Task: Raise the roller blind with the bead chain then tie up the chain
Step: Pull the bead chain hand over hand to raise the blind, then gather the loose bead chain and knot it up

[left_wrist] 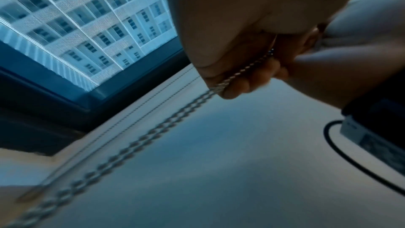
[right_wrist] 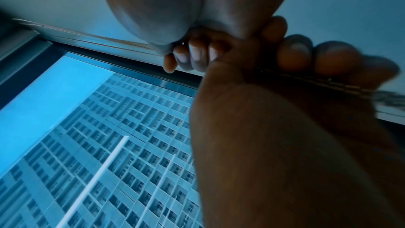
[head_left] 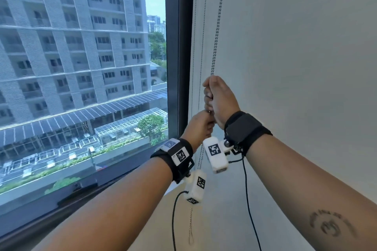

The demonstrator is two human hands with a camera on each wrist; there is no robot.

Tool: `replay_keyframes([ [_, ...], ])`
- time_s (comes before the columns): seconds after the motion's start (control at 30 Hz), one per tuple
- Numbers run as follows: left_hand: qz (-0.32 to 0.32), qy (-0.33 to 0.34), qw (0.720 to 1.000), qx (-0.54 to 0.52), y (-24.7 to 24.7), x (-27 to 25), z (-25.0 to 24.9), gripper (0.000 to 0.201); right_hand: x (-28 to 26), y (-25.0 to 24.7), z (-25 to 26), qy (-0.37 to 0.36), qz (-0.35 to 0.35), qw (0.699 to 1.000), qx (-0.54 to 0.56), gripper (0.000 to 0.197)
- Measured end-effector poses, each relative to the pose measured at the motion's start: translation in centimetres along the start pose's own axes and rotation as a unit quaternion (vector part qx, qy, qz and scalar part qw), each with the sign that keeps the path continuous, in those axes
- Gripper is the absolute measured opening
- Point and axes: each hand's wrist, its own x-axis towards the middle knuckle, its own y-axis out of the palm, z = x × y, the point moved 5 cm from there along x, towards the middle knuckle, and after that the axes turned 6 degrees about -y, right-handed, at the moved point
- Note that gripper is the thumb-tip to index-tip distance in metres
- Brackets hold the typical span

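A metal bead chain (head_left: 217, 24) hangs in front of the pale grey roller blind (head_left: 295, 57), just right of the window frame. My right hand (head_left: 216, 96) grips the chain in a fist, thumb side up. Directly below and touching it, my left hand (head_left: 201, 126) grips the same chain. The chain's lower loop (head_left: 191, 230) dangles beneath my wrists. In the left wrist view the left hand (left_wrist: 230, 23) has its fingers (left_wrist: 236, 89) curled round the chain (left_wrist: 171, 119), which is blurred. In the right wrist view the right hand (right_wrist: 274, 136) holds the chain (right_wrist: 342, 86), with the left hand (right_wrist: 164, 6) beside it.
The dark window frame (head_left: 172, 47) stands left of the chain, with glass and tall buildings (head_left: 71, 47) beyond. A dark sill (head_left: 81, 193) runs along the bottom. Black cables (head_left: 247, 199) hang from the wrist cameras near the chain loop.
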Motion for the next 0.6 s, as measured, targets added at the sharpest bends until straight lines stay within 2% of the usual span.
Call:
replay_keyframes([
  [0.07, -0.01, -0.003, 1.0, 0.023, 0.0, -1.5, 1.6, 0.013, -1.8, -0.3, -1.7, 0.02, 0.017, 1.0, 0.001, 0.031],
  [0.17, -0.018, 0.005, 0.992, 0.128, 0.0, -3.5, 3.9, 0.027, -4.5, -1.3, -3.8, 0.053, 0.036, 0.998, 0.007, 0.031],
  [0.23, -0.031, 0.012, 0.982, 0.186, -0.3, -4.5, 4.7, 0.025, -6.0, -1.7, -4.8, 0.066, 0.047, 0.997, 0.01, 0.031],
  [0.3, -0.066, 0.02, 0.977, 0.201, -0.8, -5.3, 4.9, 0.021, -7.3, -2.0, -5.9, 0.076, 0.058, 0.995, -0.001, 0.031],
  [0.4, -0.163, 0.054, 0.969, 0.175, -2.0, -6.4, 4.5, 0.025, -9.3, -2.0, -8.0, 0.094, 0.079, 0.992, -0.025, 0.031],
  [0.47, -0.225, 0.12, 0.938, 0.234, -2.3, -7.7, 3.4, 0.027, -10.9, -1.9, -9.3, 0.113, 0.096, 0.988, -0.03, 0.03],
  [0.5, -0.231, 0.172, 0.913, 0.288, -2.1, -8.5, 2.4, 0.025, -11.7, -1.7, -9.9, 0.127, 0.105, 0.986, -0.037, 0.029],
  [0.53, -0.213, 0.226, 0.881, 0.357, -1.4, -9.1, 1.4, 0.024, -12.4, -1.6, -10.3, 0.138, 0.115, 0.982, -0.054, 0.027],
  [0.6, -0.13, 0.295, 0.809, 0.491, 0.4, -10.0, 0.3, 0.027, -13.9, -1.3, -11.0, 0.155, 0.141, 0.972, -0.11, 0.026],
])
